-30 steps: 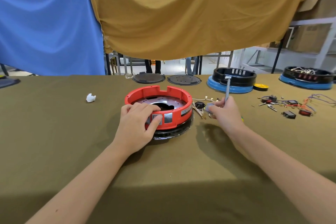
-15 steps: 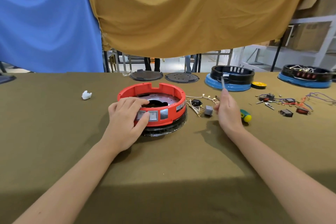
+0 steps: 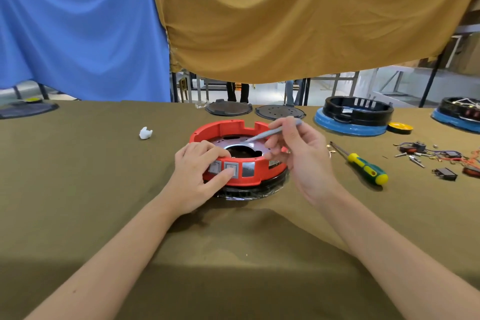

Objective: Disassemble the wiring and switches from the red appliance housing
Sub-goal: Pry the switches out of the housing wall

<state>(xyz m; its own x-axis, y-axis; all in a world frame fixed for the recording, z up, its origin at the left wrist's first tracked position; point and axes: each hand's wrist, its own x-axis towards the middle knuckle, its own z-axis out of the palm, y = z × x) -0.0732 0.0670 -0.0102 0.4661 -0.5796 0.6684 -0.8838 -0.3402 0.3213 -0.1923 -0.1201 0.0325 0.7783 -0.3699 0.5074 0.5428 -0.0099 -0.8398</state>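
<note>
The round red appliance housing (image 3: 226, 128) sits on a black base at the middle of the table. Grey rocker switches (image 3: 231, 169) line its front wall. My left hand (image 3: 197, 176) grips the front rim, fingers curled over the top and thumb pressing on a switch. My right hand (image 3: 304, 161) pinches a thin grey tool (image 3: 275, 131) whose tip points down into the housing's open middle. The hand hides the housing's right side.
A green and yellow screwdriver (image 3: 363, 166) lies right of the housing. Loose switches and wires (image 3: 441, 161) are scattered far right. Black housings on blue bases (image 3: 350, 125) and two dark round plates (image 3: 228, 108) stand at the back. A small white lump (image 3: 145, 133) lies left.
My right hand has lifted from the table beside the housing and swung left, bringing the grey tool over and into the housing. The screwdriver now lies uncovered. My left hand keeps its grip.
</note>
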